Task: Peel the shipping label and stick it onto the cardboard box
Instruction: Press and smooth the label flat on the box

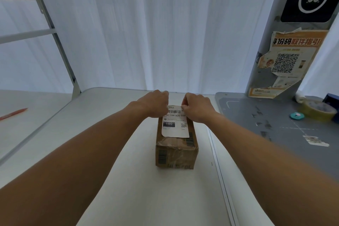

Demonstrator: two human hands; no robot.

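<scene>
shipping label (pixel 175 124) lies atop cardboard box (pixel 176 145), both hands' fingers (pixel 184 108) pinching its far edge.

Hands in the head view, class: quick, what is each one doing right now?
Left hand: fingers curled on the white printed shipping label's far left edge.
Right hand: fingers pinching its far right corner.

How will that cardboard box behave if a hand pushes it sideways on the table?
The cardboard box lies flat and low, so it would probably slide rather than tip. Its taped, dented near face suggests soft walls that may give. The table looks smooth, so likely little grip.
</scene>
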